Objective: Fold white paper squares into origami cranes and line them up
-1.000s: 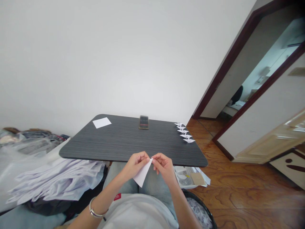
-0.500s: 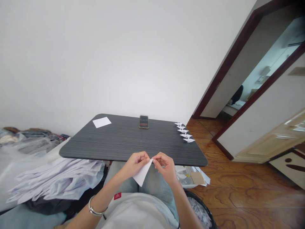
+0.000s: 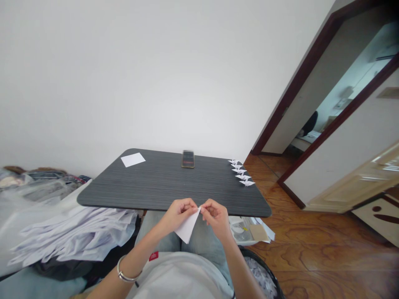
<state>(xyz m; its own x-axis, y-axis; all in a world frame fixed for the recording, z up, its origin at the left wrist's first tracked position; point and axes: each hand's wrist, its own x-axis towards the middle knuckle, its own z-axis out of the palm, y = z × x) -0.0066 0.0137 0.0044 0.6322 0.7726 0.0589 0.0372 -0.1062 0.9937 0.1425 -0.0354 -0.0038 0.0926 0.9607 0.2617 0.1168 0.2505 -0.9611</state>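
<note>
A folded piece of white paper [image 3: 187,227] hangs between my hands at the near edge of the dark table [image 3: 149,182]. My left hand [image 3: 181,212] is closed on its upper part, thumb on top. My right hand [image 3: 215,214] pinches the paper's top corner between thumb and forefinger, close beside the left fingertips. The paper tapers to that corner, and its wider end points down over my lap. Several folded white paper cranes [image 3: 243,177] stand in a row along the table's right side. A flat white sheet of paper [image 3: 133,159] lies at the back left.
A phone [image 3: 188,159] leans upright at the table's back, near the wall. White cloth [image 3: 77,236] is heaped at the left. Below the table's right side are a plastic container [image 3: 241,232] and a black bin [image 3: 260,274] with crumpled white pieces.
Both hands have shifted very slightly to the right with the paper. Their grip on it looks the same, and the things on the table stay in place.
</note>
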